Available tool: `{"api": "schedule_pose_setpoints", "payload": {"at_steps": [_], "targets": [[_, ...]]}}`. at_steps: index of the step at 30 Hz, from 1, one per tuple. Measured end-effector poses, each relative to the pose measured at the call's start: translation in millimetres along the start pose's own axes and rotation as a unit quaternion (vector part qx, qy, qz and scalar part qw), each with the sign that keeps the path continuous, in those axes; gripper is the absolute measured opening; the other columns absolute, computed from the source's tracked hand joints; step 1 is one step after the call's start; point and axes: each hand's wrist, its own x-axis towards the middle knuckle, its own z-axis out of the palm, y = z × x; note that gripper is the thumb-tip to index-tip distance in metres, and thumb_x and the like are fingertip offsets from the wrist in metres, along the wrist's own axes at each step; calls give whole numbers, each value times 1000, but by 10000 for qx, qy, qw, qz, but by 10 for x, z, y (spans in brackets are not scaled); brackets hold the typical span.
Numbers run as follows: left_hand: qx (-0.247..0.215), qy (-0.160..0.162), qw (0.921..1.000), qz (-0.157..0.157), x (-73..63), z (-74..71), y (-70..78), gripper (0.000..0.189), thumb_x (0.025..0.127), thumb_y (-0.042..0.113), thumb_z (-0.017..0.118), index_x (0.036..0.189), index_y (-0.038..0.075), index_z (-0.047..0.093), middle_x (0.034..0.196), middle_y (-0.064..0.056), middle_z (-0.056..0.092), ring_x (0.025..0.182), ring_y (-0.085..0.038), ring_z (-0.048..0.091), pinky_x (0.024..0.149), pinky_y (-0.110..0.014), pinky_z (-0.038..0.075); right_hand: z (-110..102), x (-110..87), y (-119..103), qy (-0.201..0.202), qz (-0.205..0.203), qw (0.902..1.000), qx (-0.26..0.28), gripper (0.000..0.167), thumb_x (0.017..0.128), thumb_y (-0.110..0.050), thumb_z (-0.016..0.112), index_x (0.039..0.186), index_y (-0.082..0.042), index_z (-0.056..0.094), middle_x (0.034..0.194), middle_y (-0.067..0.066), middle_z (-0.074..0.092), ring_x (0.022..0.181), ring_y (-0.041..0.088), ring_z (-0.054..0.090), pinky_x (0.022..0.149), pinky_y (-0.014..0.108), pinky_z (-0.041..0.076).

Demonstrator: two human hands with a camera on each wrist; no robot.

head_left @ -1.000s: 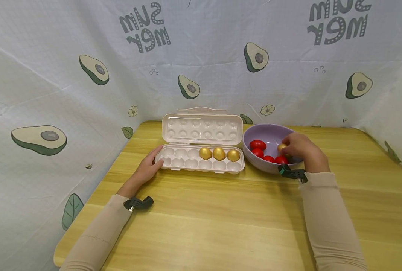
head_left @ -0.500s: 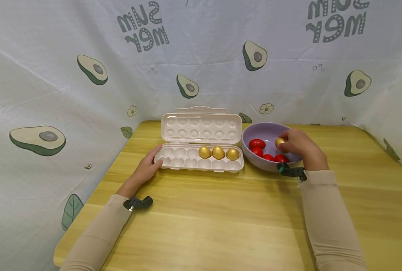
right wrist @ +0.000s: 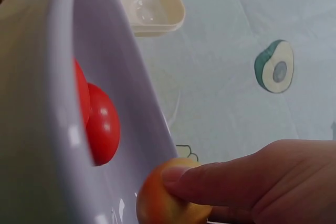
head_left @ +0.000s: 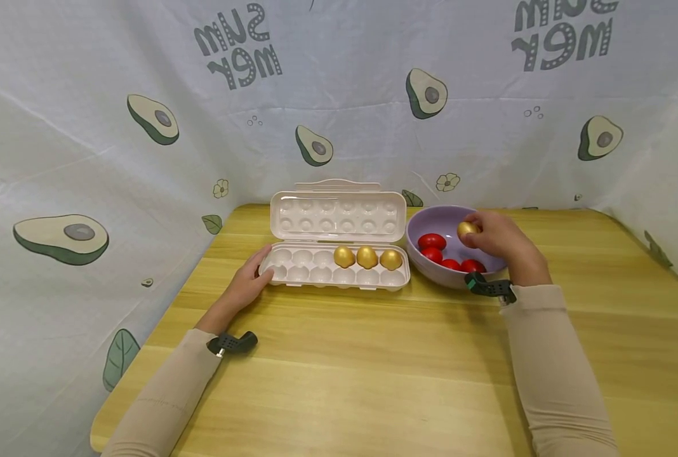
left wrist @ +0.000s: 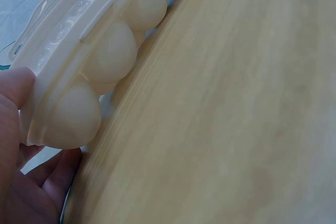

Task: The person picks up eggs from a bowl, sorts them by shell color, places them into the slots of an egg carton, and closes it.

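Observation:
In the head view my left hand (head_left: pixel 246 284) holds the left end of a pale, opened egg carton (head_left: pixel 330 284). The left wrist view shows the thumb (left wrist: pixel 18 85) on its rim and fingers curled below. Three golden eggs (head_left: pixel 367 257) sit at the right of the carton's back row; its front row of cups is bare. My right hand (head_left: pixel 503 241) pinches another golden egg (head_left: pixel 465 230) between thumb and fingers, over a purple bowl (head_left: pixel 444 277). Several red eggs (head_left: pixel 432 242) lie inside the bowl, along its left and front.
The carton's lid (head_left: pixel 338 216) stands raised behind the cups, against the printed cloth backdrop (head_left: pixel 367 127). Bowl and carton are side by side toward the back of the wooden table (head_left: pixel 350 368). The table's left edge runs beside the left forearm.
My right hand has lifted the golden egg up from among the red eggs and shifted it slightly left, toward the bowl's upper part. The left hand stays on the carton.

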Motion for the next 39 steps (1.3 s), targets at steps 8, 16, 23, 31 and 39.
{"api": "schedule_pose_setpoints", "payload": {"at_steps": [8, 16, 23, 31, 39], "targets": [[-117, -10, 9999, 82, -57, -19, 164, 58, 98, 4, 48, 149, -6, 25, 154, -27, 23, 142, -40, 20, 115, -51, 18, 10, 22, -64, 105, 44, 9998, 176, 42, 92, -16, 60, 128, 5, 51, 118, 30, 53, 102, 43, 49, 86, 55, 47], [-103, -65, 9999, -13, -182, -61, 485, 56, 97, 1, 46, 148, -10, 25, 153, -29, 23, 142, -41, 21, 116, -50, 18, 31, 30, -131, 344, -141, 9990, 248, 43, 93, -16, 61, 129, 4, 51, 114, 26, 55, 99, 39, 50, 84, 50, 46], [-128, -24, 9999, 64, -65, -20, 184, 58, 98, 3, 48, 149, -7, 24, 154, -27, 22, 142, -41, 20, 115, -52, 18, 74, 54, -211, 556, -300, 9975, 302, 40, 94, -14, 60, 128, 3, 51, 115, 25, 55, 100, 39, 50, 85, 51, 48], [-12, -7, 10000, 76, -8, -3, 15, 58, 98, 10, 50, 151, 1, 27, 155, -20, 25, 143, -34, 22, 116, -47, 19, 132, 78, -351, 621, -334, 9965, 449, 43, 94, -14, 60, 132, 3, 48, 125, 26, 52, 108, 40, 50, 91, 54, 48], [-56, 0, 10000, 76, -15, -4, 27, 58, 98, 9, 50, 151, 0, 27, 155, -21, 25, 143, -35, 22, 116, -48, 19, 163, 78, -472, 681, -373, 9956, 526, 46, 94, -11, 60, 135, 1, 44, 127, 26, 51, 108, 39, 50, 94, 53, 48]]}}
